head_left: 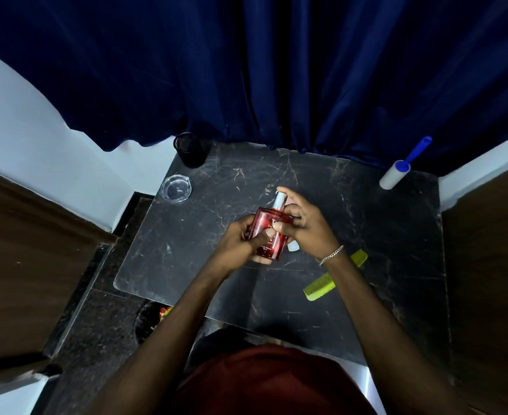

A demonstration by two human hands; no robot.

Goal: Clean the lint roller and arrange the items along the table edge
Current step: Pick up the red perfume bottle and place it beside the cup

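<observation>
Your left hand [240, 241] grips the body of the red bottle [269, 235]. Your right hand [306, 226] has its fingers curled at the neck, by the silver sprayer, so both hands are clamped on it above the middle of the worktop [381, 235]. The lint roller [395, 175] lies far to the right of the bottle and beyond it, at the back corner, and no hand touches it.

I judge that you are placing the bottle now. Hold it upright, do not press the sprayer top, and set it flat near an edge. Avoid the comb [321, 286], which lies right of the bottle and nearer to you, partly under your right forearm.

The bottle is red glass, and I cannot tell its level. Left of the bottle and beyond it stands a clear dish [176, 188] — almost empty, it seems, with one small mark inside that I cannot identify. Further beyond is a black cup [191, 149]; its inside is too dark to see.
</observation>
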